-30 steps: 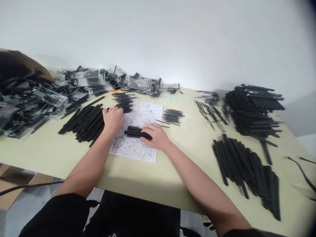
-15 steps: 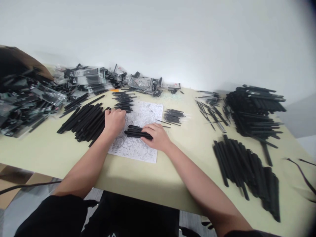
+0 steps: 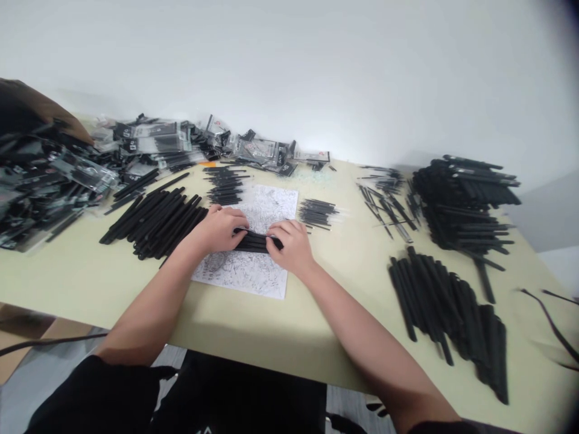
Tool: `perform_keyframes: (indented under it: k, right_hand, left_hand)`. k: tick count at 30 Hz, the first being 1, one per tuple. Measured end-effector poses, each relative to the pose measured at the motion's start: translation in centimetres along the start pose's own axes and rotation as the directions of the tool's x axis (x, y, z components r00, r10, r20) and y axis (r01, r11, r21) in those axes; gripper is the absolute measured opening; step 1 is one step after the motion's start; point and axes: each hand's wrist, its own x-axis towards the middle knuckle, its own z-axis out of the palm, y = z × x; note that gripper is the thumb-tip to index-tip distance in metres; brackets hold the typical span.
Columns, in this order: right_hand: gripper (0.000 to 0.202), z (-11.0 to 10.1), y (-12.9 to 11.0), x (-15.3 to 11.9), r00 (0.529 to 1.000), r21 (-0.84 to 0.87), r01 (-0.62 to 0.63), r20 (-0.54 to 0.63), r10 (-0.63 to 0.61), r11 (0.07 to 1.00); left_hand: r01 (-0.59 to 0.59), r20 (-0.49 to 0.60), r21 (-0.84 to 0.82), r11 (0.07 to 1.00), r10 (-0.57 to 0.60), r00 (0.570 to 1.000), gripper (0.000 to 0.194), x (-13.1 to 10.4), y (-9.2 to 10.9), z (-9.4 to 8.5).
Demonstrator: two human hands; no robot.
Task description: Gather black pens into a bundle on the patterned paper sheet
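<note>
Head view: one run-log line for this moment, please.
left hand: on pens | right hand: on pens | pens: bundled on printed sheet | table: black pen piles around

The slim matte sticks (image 3: 256, 242) bunched on the sheet were black. The flat paper sheet (image 3: 253, 271) was white, covered in dense black scribble marks. The smooth tabletop (image 3: 316, 313) was pale yellow-green. The loose heaps of long rods (image 3: 156, 220) were black, and the clear plastic packets (image 3: 149, 135) showed black-and-white labels.

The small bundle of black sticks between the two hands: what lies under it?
The small bundle of black sticks lies on a patterned paper sheet on the table. The paper beneath the bundle, left hand and right hand is covered.
</note>
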Motion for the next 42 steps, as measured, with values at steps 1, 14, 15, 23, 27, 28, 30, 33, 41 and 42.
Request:
perform_keyframes:
  k: [1,14,15,23,27,28,30,33,41,42]
  right_hand:
    - [0.010,0.0,0.0,0.0,1.000,-0.007,-0.005,-0.002,0.005,1.000]
    - [0.016,0.3,0.3,-0.1,1.000,-0.039,-0.016,-0.011,0.015,0.999]
    - [0.018,0.3,0.3,-0.1,1.000,-0.041,-0.012,-0.012,0.011,0.999]
    - [0.028,0.6,0.5,-0.3,0.998,-0.103,0.029,-0.061,-0.035,0.994]
    - [0.026,0.5,0.4,-0.3,0.998,-0.135,0.029,-0.056,-0.037,0.990]
    - [0.025,0.5,0.4,-0.2,0.998,-0.138,0.023,-0.046,-0.030,0.990]
    - [0.025,0.5,0.4,-0.2,1.000,-0.147,0.011,-0.027,-0.015,0.989]
    - [0.025,0.5,0.4,-0.2,1.000,-0.163,0.004,-0.009,-0.006,0.987]
    - [0.024,0.6,0.6,-0.2,1.000,-0.145,-0.013,-0.013,0.011,0.989]
    - [0.023,0.6,0.6,-0.2,1.000,-0.143,-0.016,-0.016,0.013,0.990]
  left_hand:
    - [-0.005,0.005,-0.007,1.000,0.005,1.000,0.019,0.0,0.0,0.0]
    - [-0.010,-0.008,-0.056,0.998,0.010,1.000,0.012,-0.2,-0.5,0.0]
    - [-0.005,-0.006,-0.055,0.998,0.005,1.000,0.011,-0.2,-0.5,-0.1]
    - [-0.104,-0.145,0.005,0.995,0.103,0.984,0.013,-0.1,0.8,-0.4]
    - [-0.190,-0.218,0.061,0.980,0.199,0.955,0.012,0.1,1.8,-0.3]
    - [-0.203,-0.229,0.075,0.976,0.215,0.949,0.012,0.1,2.0,-0.3]
    - [-0.216,-0.239,0.098,0.972,0.234,0.942,0.014,0.2,2.1,-0.2]
    - [-0.217,-0.226,0.102,0.971,0.235,0.946,0.017,0.2,2.1,-0.1]
    - [-0.164,-0.168,0.025,0.986,0.166,0.972,0.024,0.3,2.1,-0.2]
    - [-0.159,-0.164,0.012,0.987,0.159,0.974,0.025,0.3,2.1,-0.2]
